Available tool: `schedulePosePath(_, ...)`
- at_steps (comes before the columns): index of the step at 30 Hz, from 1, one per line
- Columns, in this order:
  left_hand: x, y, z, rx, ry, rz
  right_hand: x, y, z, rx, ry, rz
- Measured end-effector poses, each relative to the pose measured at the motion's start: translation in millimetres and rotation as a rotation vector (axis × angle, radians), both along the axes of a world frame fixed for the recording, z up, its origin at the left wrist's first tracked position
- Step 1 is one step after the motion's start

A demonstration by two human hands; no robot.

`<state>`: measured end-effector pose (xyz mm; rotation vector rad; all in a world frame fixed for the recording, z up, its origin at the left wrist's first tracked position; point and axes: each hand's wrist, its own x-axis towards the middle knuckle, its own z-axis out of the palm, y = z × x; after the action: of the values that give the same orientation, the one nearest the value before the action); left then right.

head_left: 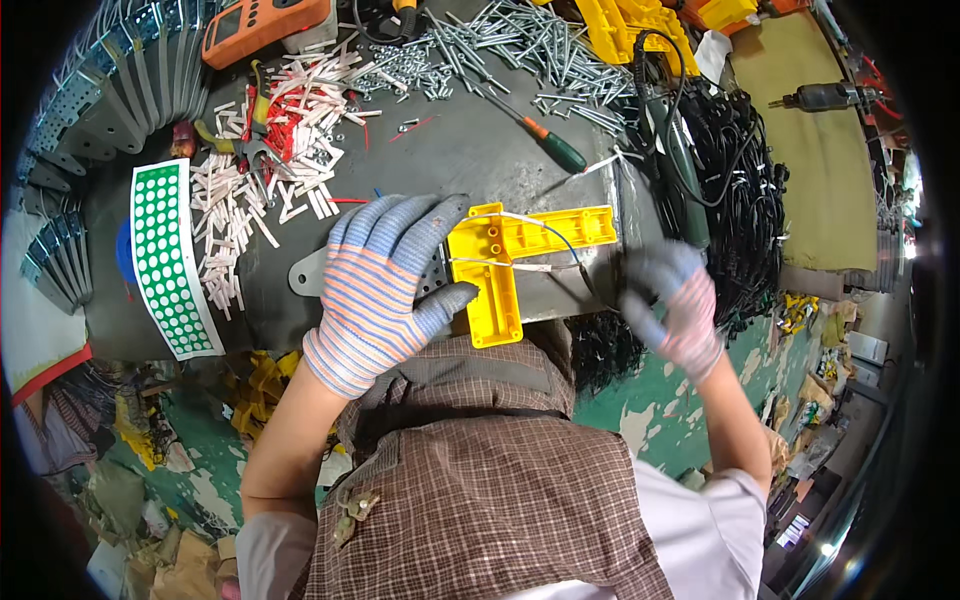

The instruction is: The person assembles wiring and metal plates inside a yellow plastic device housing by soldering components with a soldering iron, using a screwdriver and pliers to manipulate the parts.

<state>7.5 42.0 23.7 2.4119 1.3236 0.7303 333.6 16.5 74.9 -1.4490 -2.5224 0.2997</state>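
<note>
My left hand (385, 285), in a striped knit glove, grips the left side of a yellow T-shaped plastic housing (490, 300) at the bench's front edge. Its fingers lie along the top and the thumb presses lower down. White wires (530, 266) and a dark cable cross the open inside of the housing. A grey metal plate (306, 277) with a hole sticks out left of the glove. To the right of the housing, my right hand (680, 310), also gloved, is smeared by motion. Whether its bent fingers hold the dark cable cannot be made out.
Screws (530, 50) and white sleeves (225, 215) lie in heaps. A green-handled screwdriver (555, 146), an orange meter (262, 25) and a green-dotted sticker sheet (175, 260) rest on the bench (420, 160). Black cables (735, 180) pile up at right; metal brackets (130, 90) line the left.
</note>
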Motion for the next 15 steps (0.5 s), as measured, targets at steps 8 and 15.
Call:
schedulePosePath(8,-9.9,-1.6,6.9,-0.075,-0.027,-0.040,15.2,-29.8,-41.2,0.171,0.141,-0.129)
schedulePosePath(15,-30.7,-6.2,10.6,-0.070,-0.050,-0.027,-28.0,24.2,-25.2,0.035,0.445,-0.103)
